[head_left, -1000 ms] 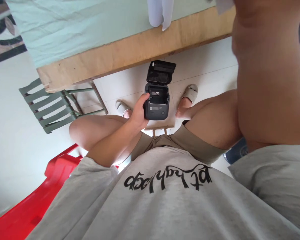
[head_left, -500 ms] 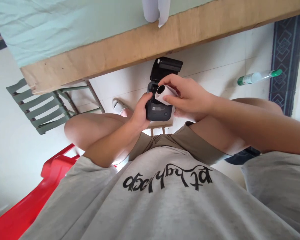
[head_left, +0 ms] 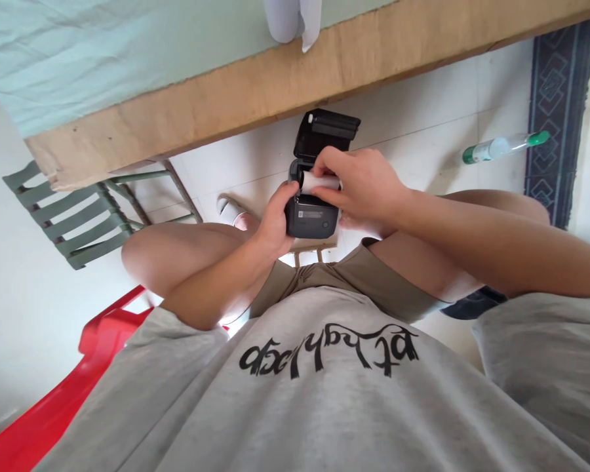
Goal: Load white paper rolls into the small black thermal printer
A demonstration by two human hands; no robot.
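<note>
A small black label printer (head_left: 313,219) is held over my lap, its lid (head_left: 327,133) swung up and away from me. My left hand (head_left: 276,219) grips the printer's left side, thumb over the rim. Between the thumb and fingers of my right hand (head_left: 358,180) is a white paper roll (head_left: 319,182), lying crosswise in the printer's opening. My fingers cover the roll's right part, and I cannot tell whether it rests on the bottom.
Beyond the printer runs a wooden table edge (head_left: 201,95) with a pale green cloth (head_left: 128,46) and white rolls (head_left: 282,19). A green slatted chair (head_left: 69,219) stands left, a red plastic chair (head_left: 69,387) nearer. On the floor at right lies a green-capped bottle (head_left: 504,147).
My right hand has brought the paper roll left and down into the printer's opening, turning its hollow end out of sight. My left hand keeps its hold on the printer.
</note>
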